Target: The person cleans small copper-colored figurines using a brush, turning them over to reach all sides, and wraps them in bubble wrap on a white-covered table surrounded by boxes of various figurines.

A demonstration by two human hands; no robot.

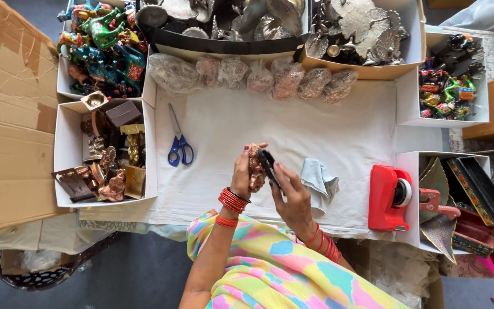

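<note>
Two hands meet over the white cloth: my left hand (242,171) is closed around a small copper-coloured figurine (255,167), holding it upright just above the surface (338,131), while my right hand (293,191) pinches a dark flat piece (268,164) against the figurine's side. Both grips are narrow and firm; the figurine sits between the two hands so one steadies and the other works on it. What the dark piece is, I cannot tell.

Just right of my right hand lies a crumpled grey cloth (320,182), within easy reach. Farther right stands a red tape dispenser (390,197), at the edge of the cloth, touching a white box.

Left of my left hand, well apart, blue-handled scissors (177,140) lie flat, blades pointing away from me. Beyond them is an open white box of copper and brass pieces (107,154), similar in colour to what I hold.

Ahead of both hands, a row of plastic-wrapped bundles (253,74) lines the far edge of the cloth. Behind it sit trays of silvery metal ware (350,26), and to the far left a box of painted figures (101,43), sorted by kind.
</note>
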